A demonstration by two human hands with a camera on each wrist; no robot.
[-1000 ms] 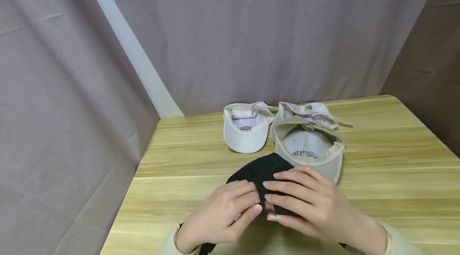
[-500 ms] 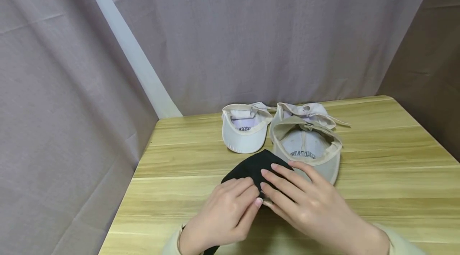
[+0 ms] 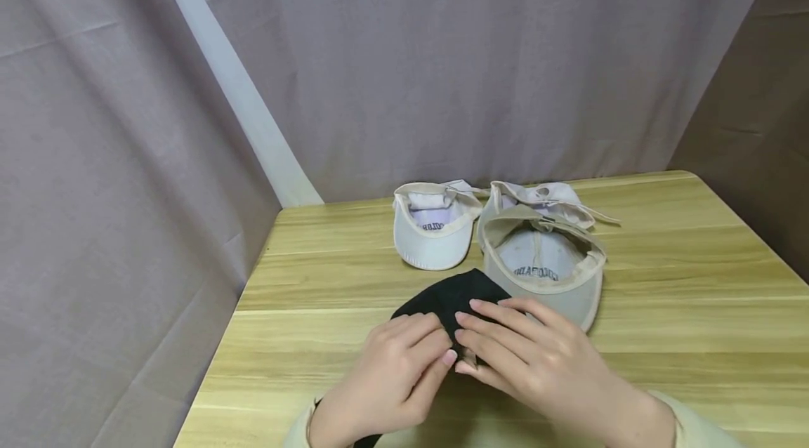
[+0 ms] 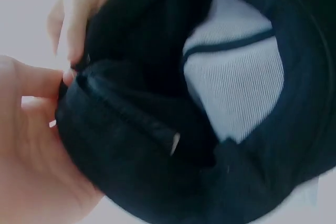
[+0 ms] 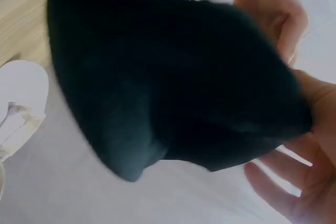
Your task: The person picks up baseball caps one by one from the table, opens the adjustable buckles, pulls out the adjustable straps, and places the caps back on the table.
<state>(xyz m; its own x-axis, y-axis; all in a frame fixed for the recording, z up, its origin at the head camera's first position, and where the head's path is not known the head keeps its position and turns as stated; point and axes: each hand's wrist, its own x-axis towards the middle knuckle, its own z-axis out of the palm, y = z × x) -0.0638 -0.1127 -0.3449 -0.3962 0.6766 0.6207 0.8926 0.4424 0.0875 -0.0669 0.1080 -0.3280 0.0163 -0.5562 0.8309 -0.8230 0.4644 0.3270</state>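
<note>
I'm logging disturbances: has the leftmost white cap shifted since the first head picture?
No: the white cap keeps its place against the table's back edge.

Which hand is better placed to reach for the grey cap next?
Probably the right hand: in the head view it lies closer to the grey cap than the left hand, though both grip the black cap.

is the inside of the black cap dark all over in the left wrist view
No, a pale ribbed patch crossed by a dark band shows inside the black cap.
</note>
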